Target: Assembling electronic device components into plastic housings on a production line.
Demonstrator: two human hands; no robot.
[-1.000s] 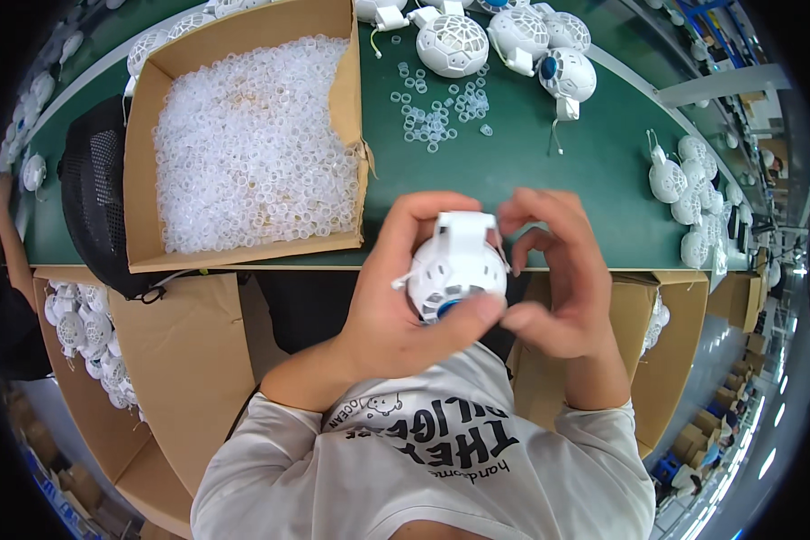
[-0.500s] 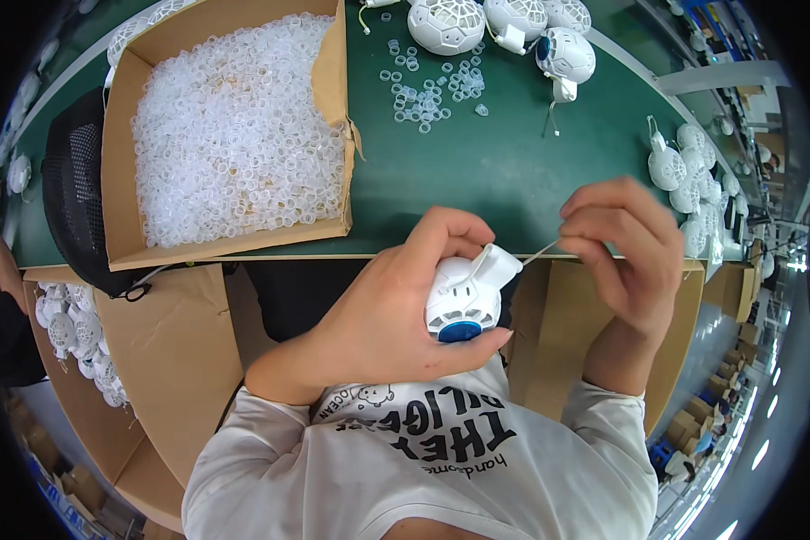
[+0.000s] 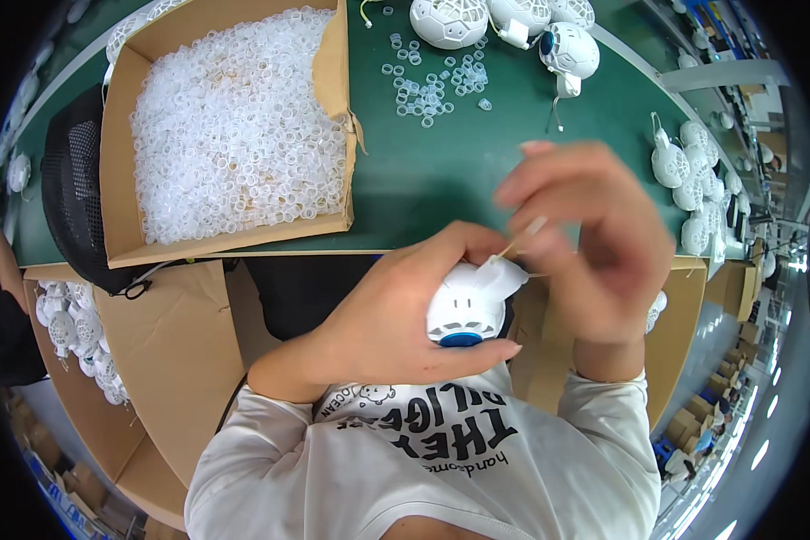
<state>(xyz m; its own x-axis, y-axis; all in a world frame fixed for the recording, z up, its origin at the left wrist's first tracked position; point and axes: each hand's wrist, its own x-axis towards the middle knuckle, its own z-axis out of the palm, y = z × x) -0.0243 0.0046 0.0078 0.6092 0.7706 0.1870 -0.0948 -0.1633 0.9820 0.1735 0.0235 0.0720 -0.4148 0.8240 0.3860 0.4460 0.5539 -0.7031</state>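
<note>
Since half a second ago, my right hand (image 3: 594, 243) has risen toward twelve o'clock, drawing a thin wire (image 3: 511, 245) taut. Green table (image 3: 441, 171) carries a cardboard box (image 3: 234, 135) of clear rings at ten o'clock. Left hand (image 3: 396, 315) wraps closed around the white fan housing (image 3: 472, 301); right fingers pinch the wire.

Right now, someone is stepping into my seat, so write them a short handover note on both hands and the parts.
Left hand: gripping a white round housing with a blue cap, held over the lap.
Right hand: blurred, pinching a thin wire that leads to the housing's top.
Box of clear rings sits on the green table; loose rings beyond it.
Other white housings lie at the right edge.
The wire isn't settled; this unit is not yet set down.
</note>
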